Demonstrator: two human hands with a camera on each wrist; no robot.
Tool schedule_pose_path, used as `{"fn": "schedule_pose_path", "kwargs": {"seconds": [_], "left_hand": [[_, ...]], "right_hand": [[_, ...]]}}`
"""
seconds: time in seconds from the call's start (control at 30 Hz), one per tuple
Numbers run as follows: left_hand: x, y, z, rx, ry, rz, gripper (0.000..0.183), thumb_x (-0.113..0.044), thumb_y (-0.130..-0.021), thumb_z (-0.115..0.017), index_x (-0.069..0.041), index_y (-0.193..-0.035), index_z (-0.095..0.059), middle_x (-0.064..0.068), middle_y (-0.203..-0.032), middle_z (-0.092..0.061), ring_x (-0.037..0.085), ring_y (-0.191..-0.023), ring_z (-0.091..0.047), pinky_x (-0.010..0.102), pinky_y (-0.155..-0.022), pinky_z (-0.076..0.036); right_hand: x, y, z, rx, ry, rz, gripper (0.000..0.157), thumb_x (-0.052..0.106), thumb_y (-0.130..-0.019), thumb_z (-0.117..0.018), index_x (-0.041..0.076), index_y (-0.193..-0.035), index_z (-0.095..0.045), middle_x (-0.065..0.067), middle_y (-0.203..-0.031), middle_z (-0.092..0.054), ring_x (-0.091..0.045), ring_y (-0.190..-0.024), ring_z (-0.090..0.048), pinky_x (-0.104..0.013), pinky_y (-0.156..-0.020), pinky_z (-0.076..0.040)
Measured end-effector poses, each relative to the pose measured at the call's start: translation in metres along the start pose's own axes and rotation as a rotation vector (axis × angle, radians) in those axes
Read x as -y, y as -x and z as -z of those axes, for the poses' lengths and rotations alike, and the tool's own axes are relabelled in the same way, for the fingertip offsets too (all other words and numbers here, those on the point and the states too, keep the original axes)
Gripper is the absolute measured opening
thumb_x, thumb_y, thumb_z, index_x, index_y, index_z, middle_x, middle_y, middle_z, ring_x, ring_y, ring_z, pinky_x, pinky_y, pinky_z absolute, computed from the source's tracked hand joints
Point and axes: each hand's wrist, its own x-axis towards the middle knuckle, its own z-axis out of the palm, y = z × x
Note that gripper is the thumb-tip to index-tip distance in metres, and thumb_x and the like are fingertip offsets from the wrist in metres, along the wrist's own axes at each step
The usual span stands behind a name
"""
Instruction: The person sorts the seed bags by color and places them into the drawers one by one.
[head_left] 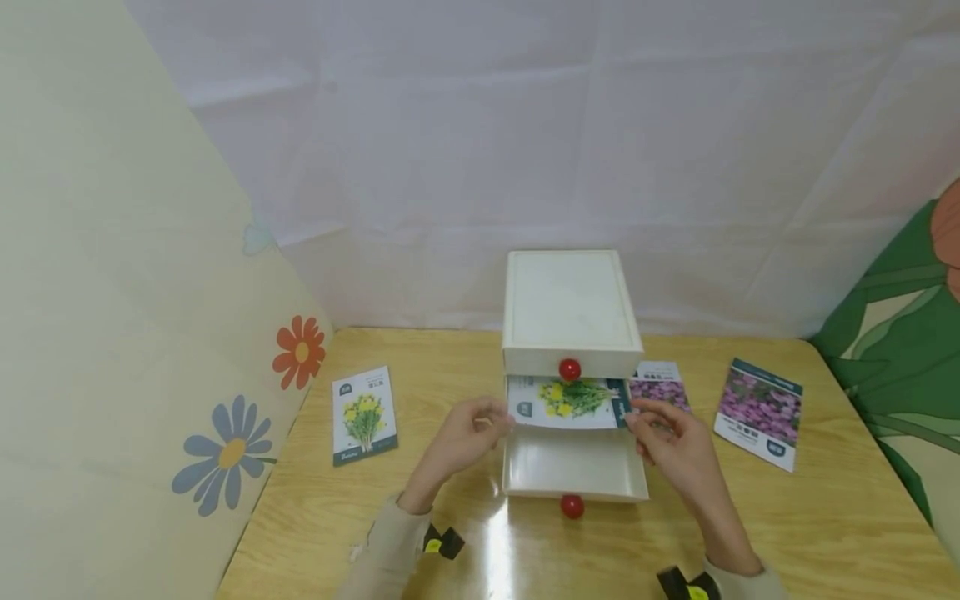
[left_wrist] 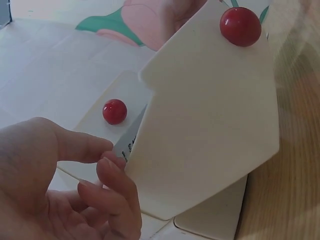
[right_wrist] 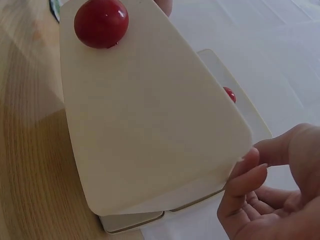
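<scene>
A two-drawer white cabinet has its lower drawer pulled out toward me, red knob in front. Over the back part of that drawer lies a flat seed packet with a yellow-flower picture, under the upper drawer's front. My left hand pinches the packet's left edge between thumb and forefinger. At its right edge, my right hand pinches it too. The left wrist view shows a grey strip of the packet at the left fingertips. The right wrist view has the drawer front hiding the packet.
On the wooden table, another yellow-flower packet lies at left. A purple-flower packet lies at right, and a second one shows partly beside the cabinet. A white cloth hangs behind.
</scene>
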Motion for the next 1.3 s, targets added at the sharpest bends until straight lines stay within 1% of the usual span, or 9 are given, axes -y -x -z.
{"fn": "schedule_pose_path", "kwargs": {"seconds": [0.1, 0.2, 0.4, 0.57, 0.73, 0.93, 1.03, 1.17, 1.3], "left_hand": [[-0.001, -0.001, -0.001, -0.014, -0.030, 0.001, 0.022, -0.027, -0.103, -0.071, -0.008, -0.114, -0.074, 0.007, -0.109, -0.074, 0.021, -0.081, -0.071, 0.029, -0.066, -0.064], [-0.001, -0.002, -0.002, -0.026, -0.054, -0.009, 0.022, -0.029, -0.103, -0.071, -0.008, -0.110, -0.074, 0.006, -0.105, -0.074, 0.016, -0.077, -0.067, 0.025, -0.063, -0.060], [-0.001, -0.004, -0.002, -0.045, -0.084, -0.019, 0.021, -0.031, -0.102, -0.072, -0.010, -0.105, -0.075, 0.005, -0.102, -0.074, 0.016, -0.077, -0.065, 0.025, -0.062, -0.059], [-0.002, -0.007, -0.001, -0.061, -0.112, -0.027, 0.023, -0.033, -0.101, -0.072, -0.010, -0.103, -0.075, 0.004, -0.100, -0.074, 0.016, -0.078, -0.065, 0.027, -0.063, -0.060], [-0.003, -0.008, -0.001, -0.066, -0.135, -0.043, 0.023, -0.034, -0.102, -0.072, -0.011, -0.103, -0.076, 0.004, -0.099, -0.075, 0.016, -0.080, -0.065, 0.028, -0.066, -0.061], [-0.004, -0.009, -0.001, -0.069, -0.151, -0.031, 0.022, -0.035, -0.100, -0.074, -0.013, -0.098, -0.075, 0.001, -0.094, -0.073, 0.016, -0.081, -0.065, 0.028, -0.068, -0.061], [-0.004, -0.008, -0.001, -0.069, -0.161, -0.025, 0.018, -0.031, -0.098, -0.077, -0.014, -0.093, -0.073, 0.001, -0.088, -0.070, 0.016, -0.078, -0.062, 0.025, -0.064, -0.058], [-0.003, -0.007, -0.001, -0.062, -0.169, -0.023, 0.014, -0.026, -0.097, -0.078, -0.016, -0.090, -0.072, 0.000, -0.082, -0.066, 0.015, -0.072, -0.058, 0.022, -0.056, -0.053], [-0.003, -0.006, 0.000, -0.062, -0.175, -0.021, 0.013, -0.027, -0.097, -0.078, -0.018, -0.091, -0.071, -0.001, -0.085, -0.066, 0.016, -0.075, -0.060, 0.024, -0.058, -0.056]], "right_hand": [[0.000, -0.002, -0.001, -0.008, 0.013, -0.001, 0.042, 0.015, -0.106, -0.069, -0.006, -0.141, -0.061, -0.002, -0.096, -0.069, -0.007, -0.071, -0.064, -0.022, -0.061, -0.061], [-0.001, -0.004, -0.002, -0.020, 0.024, -0.003, 0.042, 0.016, -0.105, -0.070, -0.007, -0.140, -0.063, -0.004, -0.097, -0.071, -0.005, -0.073, -0.066, -0.021, -0.063, -0.060], [-0.001, -0.007, -0.003, -0.029, 0.054, 0.019, 0.040, 0.016, -0.104, -0.071, -0.007, -0.137, -0.065, -0.005, -0.097, -0.074, -0.005, -0.075, -0.068, -0.022, -0.063, -0.061], [0.002, -0.008, -0.004, -0.035, 0.064, 0.040, 0.039, 0.015, -0.103, -0.072, -0.007, -0.135, -0.066, -0.012, -0.101, -0.076, -0.003, -0.078, -0.070, -0.020, -0.064, -0.061], [0.001, -0.009, -0.006, -0.071, 0.130, 0.133, 0.030, 0.012, -0.101, -0.074, -0.007, -0.125, -0.071, -0.017, -0.099, -0.076, -0.004, -0.075, -0.070, -0.019, -0.063, -0.060], [0.002, -0.011, -0.010, -0.125, 0.269, 0.242, 0.013, 0.004, -0.096, -0.076, -0.003, -0.107, -0.076, -0.011, -0.086, -0.072, -0.004, -0.063, -0.056, -0.018, -0.052, -0.050], [0.002, -0.011, -0.012, -0.142, 0.305, 0.268, 0.008, 0.001, -0.094, -0.075, -0.002, -0.101, -0.076, -0.008, -0.081, -0.069, -0.004, -0.061, -0.051, -0.017, -0.049, -0.046], [0.003, -0.010, -0.014, -0.164, 0.314, 0.282, 0.006, 0.001, -0.093, -0.076, -0.001, -0.098, -0.076, -0.006, -0.077, -0.066, -0.004, -0.061, -0.050, -0.017, -0.048, -0.044], [0.003, -0.009, -0.016, -0.181, 0.316, 0.301, 0.005, -0.001, -0.092, -0.075, -0.001, -0.097, -0.076, -0.006, -0.075, -0.065, -0.005, -0.061, -0.051, -0.017, -0.048, -0.045]]}}
